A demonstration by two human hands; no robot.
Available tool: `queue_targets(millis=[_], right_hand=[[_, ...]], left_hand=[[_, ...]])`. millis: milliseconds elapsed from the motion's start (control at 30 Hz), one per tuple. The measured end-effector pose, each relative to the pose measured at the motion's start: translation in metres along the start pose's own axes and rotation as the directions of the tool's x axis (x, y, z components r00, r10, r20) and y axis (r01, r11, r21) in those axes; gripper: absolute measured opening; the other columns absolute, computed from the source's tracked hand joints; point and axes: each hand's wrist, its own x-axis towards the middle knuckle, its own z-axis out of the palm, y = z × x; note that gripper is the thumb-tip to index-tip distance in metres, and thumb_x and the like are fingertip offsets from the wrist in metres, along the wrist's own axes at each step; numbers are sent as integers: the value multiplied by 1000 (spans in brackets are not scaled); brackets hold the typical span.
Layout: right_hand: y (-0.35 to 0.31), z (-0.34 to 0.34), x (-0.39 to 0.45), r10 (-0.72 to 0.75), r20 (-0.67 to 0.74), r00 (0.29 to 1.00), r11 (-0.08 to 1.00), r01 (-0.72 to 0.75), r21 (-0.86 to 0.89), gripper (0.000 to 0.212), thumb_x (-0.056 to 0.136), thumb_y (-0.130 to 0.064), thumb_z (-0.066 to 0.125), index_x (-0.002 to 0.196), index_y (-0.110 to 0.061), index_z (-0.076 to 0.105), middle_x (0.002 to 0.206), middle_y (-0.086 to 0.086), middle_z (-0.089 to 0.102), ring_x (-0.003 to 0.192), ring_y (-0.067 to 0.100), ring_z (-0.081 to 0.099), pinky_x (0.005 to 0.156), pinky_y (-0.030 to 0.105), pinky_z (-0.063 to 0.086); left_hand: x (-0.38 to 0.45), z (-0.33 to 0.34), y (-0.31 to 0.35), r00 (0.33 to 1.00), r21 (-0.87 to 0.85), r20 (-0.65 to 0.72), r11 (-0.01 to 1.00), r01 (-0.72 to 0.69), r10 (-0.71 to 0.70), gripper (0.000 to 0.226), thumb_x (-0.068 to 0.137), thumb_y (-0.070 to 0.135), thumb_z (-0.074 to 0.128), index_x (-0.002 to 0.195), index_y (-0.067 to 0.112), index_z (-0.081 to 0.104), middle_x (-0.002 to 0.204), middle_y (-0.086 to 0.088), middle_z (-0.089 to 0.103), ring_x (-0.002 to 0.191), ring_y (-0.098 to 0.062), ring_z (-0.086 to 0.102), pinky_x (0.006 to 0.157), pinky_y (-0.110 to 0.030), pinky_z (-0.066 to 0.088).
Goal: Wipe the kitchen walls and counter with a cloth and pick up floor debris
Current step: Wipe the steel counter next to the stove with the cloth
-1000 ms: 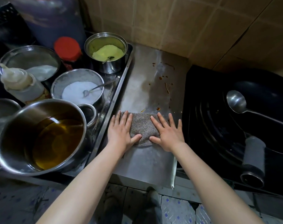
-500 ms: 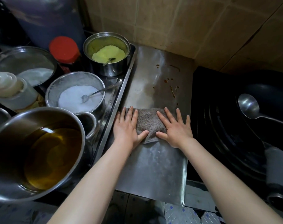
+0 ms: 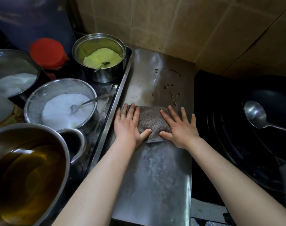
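Observation:
A grey-brown cloth (image 3: 153,122) lies flat on the steel counter (image 3: 153,173), about halfway along its length. My left hand (image 3: 128,126) presses flat on the cloth's left edge, fingers spread. My right hand (image 3: 181,128) presses flat on its right edge, also with spread fingers. Brown sauce spots (image 3: 172,92) mark the counter just beyond the cloth. The tan tiled wall (image 3: 179,28) rises behind the counter.
Left of the counter, a metal tray (image 3: 121,88) carries a pot of yellow powder (image 3: 99,57), a bowl of white powder (image 3: 62,103), a large oil pot (image 3: 26,175) and a red-lidded jar (image 3: 48,53). A black wok (image 3: 269,101) with a ladle (image 3: 256,115) sits right.
Both hands have slid the cloth away from me along the counter, toward the sauce spots and the wall. The wiped strip near the front edge looks dull and streaked.

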Motion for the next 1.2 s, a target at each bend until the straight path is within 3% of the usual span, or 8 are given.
queue_targets(millis=[1200], right_hand=[[25,-48,115,-12,-17,1000,999,12,-49,78,88,-68,32,143,-48,-18,155,-14,-24,142,27,-25,113,57,-10]], left_hand=[[108,-22,3,996,-149,-59,987,53,-63,91,86,71,20,150,14,-11,158,-5,-15,145,-25,-17,117,-39,-9]])
